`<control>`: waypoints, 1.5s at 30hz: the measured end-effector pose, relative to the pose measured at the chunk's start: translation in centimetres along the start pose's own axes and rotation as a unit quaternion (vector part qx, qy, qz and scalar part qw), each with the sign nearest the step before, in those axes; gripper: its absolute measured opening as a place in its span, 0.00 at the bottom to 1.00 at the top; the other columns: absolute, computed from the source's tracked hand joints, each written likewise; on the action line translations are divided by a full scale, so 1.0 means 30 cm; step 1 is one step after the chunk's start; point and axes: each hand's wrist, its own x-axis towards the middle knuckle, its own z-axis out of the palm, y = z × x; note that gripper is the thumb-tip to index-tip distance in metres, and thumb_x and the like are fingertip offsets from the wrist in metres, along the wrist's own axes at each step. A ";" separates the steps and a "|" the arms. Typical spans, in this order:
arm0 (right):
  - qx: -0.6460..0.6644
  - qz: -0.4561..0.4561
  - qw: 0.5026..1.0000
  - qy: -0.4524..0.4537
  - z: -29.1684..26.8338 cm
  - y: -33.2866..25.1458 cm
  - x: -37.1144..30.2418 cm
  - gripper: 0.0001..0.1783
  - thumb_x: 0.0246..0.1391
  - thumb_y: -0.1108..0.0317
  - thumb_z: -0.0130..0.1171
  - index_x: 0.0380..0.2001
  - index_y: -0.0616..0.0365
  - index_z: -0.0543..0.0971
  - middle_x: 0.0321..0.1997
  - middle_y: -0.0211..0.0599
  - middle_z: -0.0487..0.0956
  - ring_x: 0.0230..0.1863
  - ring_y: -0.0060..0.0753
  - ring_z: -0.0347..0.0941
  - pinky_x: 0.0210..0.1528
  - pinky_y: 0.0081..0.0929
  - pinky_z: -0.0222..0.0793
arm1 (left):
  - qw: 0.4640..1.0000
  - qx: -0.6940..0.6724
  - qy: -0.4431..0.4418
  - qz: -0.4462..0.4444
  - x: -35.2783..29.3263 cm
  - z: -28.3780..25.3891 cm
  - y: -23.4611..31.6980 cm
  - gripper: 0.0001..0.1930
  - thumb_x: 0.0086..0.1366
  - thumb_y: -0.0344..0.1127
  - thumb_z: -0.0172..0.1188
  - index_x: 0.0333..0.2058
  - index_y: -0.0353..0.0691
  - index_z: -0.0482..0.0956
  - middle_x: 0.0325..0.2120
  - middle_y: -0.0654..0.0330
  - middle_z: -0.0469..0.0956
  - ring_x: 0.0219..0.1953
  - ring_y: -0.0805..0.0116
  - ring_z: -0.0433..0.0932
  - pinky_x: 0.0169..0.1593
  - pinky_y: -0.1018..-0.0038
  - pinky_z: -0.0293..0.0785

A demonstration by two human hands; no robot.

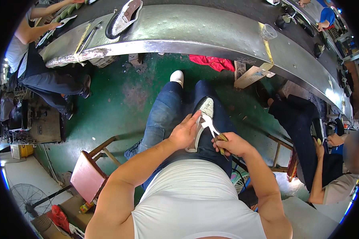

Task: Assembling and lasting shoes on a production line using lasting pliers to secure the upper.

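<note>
A shoe [206,107] with a whitish upper and a dark edge lies on my lap, its toe pointing away from me. My left hand [184,132] grips its left side, fingers along the upper. In my right hand [233,144] is a pair of shoemaker's pincers [212,128] with pale metal jaws and yellowish handles. Those jaws lie over the right side of the shoe, near my left fingertips. Whether they pinch the material I cannot tell.
Ahead runs a long metal bench [179,28] bearing another shoe [125,20] and a clear cup [269,32]. One person [48,75] stands at the left; another [327,159] sits at the right. A pink-backed chair [87,175] and a fan [28,203] are at the lower left.
</note>
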 end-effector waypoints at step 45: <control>-0.035 -0.158 0.965 0.204 -0.028 0.133 0.101 0.22 0.72 0.55 0.43 0.40 0.65 0.76 0.30 0.39 0.82 0.28 0.30 0.81 0.34 0.28 0.75 | 0.825 -0.565 0.025 -0.003 0.028 -0.535 0.261 0.39 0.67 0.33 0.60 0.71 0.31 0.50 0.66 0.47 0.64 0.67 0.54 0.65 0.70 0.62 0.60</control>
